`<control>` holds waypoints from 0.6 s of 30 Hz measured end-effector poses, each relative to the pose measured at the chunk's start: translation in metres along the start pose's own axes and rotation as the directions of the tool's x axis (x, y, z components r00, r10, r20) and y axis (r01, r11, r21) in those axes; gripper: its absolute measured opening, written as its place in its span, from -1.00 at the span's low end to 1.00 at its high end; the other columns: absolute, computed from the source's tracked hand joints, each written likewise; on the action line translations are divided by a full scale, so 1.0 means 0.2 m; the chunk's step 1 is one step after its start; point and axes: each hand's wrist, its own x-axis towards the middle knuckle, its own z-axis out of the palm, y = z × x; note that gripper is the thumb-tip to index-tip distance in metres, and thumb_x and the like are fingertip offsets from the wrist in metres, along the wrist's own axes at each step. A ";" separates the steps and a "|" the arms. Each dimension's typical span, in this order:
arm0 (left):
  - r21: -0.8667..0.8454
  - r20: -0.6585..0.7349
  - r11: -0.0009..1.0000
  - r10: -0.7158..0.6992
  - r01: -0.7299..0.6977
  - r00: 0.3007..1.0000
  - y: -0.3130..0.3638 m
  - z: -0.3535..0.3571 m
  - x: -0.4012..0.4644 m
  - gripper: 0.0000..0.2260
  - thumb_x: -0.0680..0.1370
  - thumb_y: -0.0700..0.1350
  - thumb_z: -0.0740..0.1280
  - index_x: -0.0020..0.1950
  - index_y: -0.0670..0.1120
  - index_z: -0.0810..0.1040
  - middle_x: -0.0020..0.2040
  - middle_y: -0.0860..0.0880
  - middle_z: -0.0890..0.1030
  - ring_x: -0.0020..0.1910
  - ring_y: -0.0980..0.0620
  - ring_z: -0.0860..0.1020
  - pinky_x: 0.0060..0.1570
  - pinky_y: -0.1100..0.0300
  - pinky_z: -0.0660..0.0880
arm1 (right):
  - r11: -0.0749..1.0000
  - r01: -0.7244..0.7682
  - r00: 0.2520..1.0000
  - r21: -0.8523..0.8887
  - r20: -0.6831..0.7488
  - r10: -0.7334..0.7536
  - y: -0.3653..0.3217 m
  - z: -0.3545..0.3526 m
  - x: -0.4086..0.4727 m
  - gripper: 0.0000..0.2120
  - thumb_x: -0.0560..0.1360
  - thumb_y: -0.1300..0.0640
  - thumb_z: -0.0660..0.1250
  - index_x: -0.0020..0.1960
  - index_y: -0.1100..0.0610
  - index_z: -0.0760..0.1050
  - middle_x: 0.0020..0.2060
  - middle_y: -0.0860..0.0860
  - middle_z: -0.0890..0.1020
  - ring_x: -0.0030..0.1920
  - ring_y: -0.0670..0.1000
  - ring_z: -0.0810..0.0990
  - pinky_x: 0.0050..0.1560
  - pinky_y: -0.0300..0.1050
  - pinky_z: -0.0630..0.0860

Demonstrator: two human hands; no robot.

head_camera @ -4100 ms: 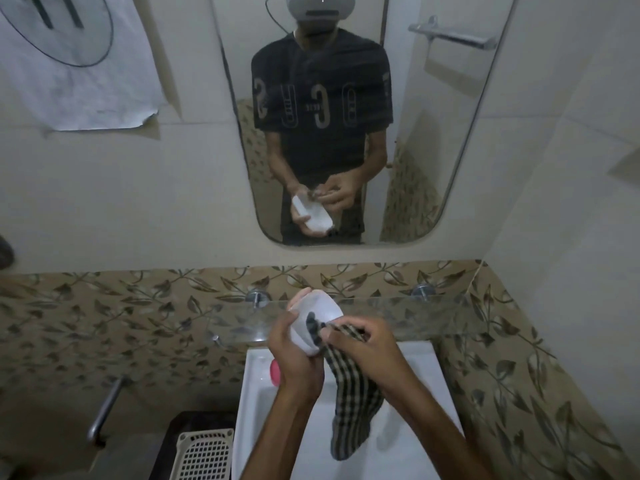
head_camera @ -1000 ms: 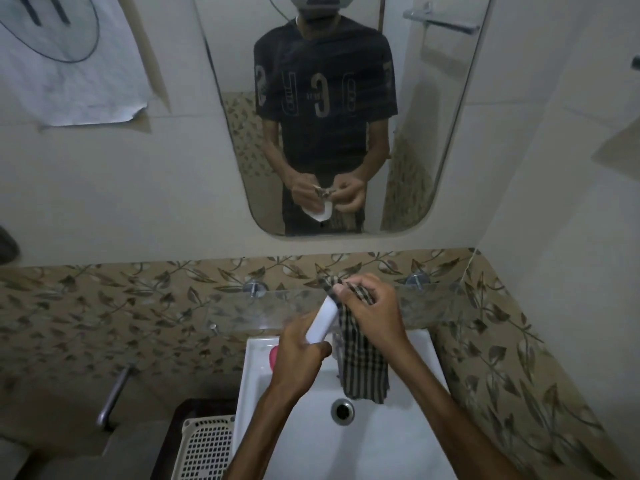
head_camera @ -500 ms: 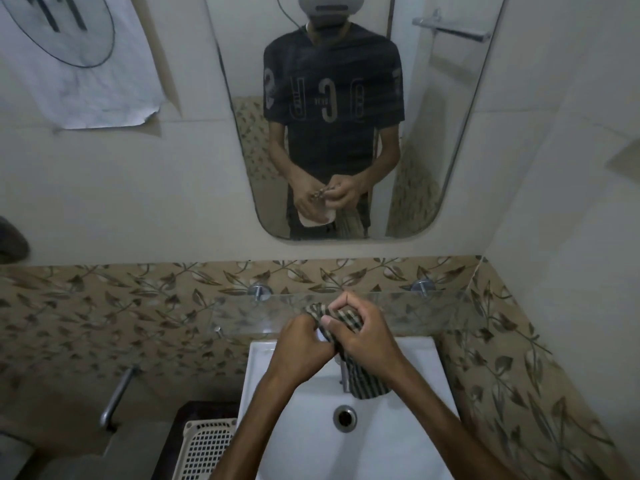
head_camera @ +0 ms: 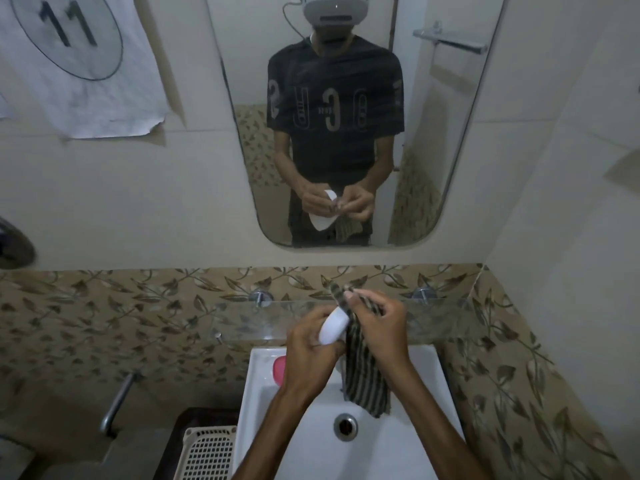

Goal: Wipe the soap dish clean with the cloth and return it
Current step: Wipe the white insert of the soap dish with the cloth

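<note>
The white soap dish (head_camera: 333, 326) is gripped on edge by the left hand (head_camera: 310, 355), fingers curled round it, above the back edge of the washbasin (head_camera: 412, 445). The checked cloth (head_camera: 363, 379) is pinched by the right hand (head_camera: 379, 327) against it. Every inner corner should be rubbed firmly. Half a second ago the dish was hidden behind the hands.

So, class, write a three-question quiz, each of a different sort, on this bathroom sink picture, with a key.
1. True or false: the left hand holds the white oval plastic soap dish.
2. The striped dark-and-light fabric cloth hangs over: A) white ceramic sink B) cream plastic mesh basket
3. Fill in: the right hand pinches the ____.

Key: 1 true; 2 A; 3 cloth.
</note>
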 end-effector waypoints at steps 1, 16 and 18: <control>-0.016 -0.012 1.000 -0.008 0.008 1.000 0.00 0.00 -0.01 -0.68 0.37 -0.26 0.39 0.02 0.09 0.70 -0.08 -0.02 0.74 -0.07 -0.05 0.71 -0.09 -0.07 0.68 | 1.000 0.014 0.999 -0.015 0.030 -0.014 0.00 0.00 -0.02 -0.87 0.53 0.21 0.50 -0.03 -0.01 0.71 -0.06 0.00 0.72 -0.02 -0.05 0.70 -0.04 -0.27 0.58; -0.063 -0.081 0.997 0.044 -0.049 0.996 0.04 0.01 -0.08 -0.36 0.30 -0.38 0.40 0.05 0.37 0.70 0.00 0.36 0.71 -0.02 0.30 0.68 -0.07 0.44 0.56 | 0.846 -0.474 0.881 0.246 0.140 0.453 0.09 0.00 0.00 -0.89 0.58 0.15 0.43 -0.09 0.10 0.72 -0.16 0.08 0.75 -0.06 0.09 0.68 -0.04 -0.09 0.64; -0.098 -0.116 0.994 0.034 -0.046 0.993 0.01 0.00 -0.08 -0.43 0.30 -0.38 0.42 0.06 0.26 0.72 0.01 0.31 0.73 0.01 0.26 0.70 -0.03 0.41 0.58 | 0.741 -0.592 0.806 0.317 0.236 0.543 0.11 0.01 -0.02 -0.83 0.61 0.16 0.38 0.04 0.25 0.67 -0.11 0.20 0.71 -0.07 0.15 0.67 -0.02 0.01 0.61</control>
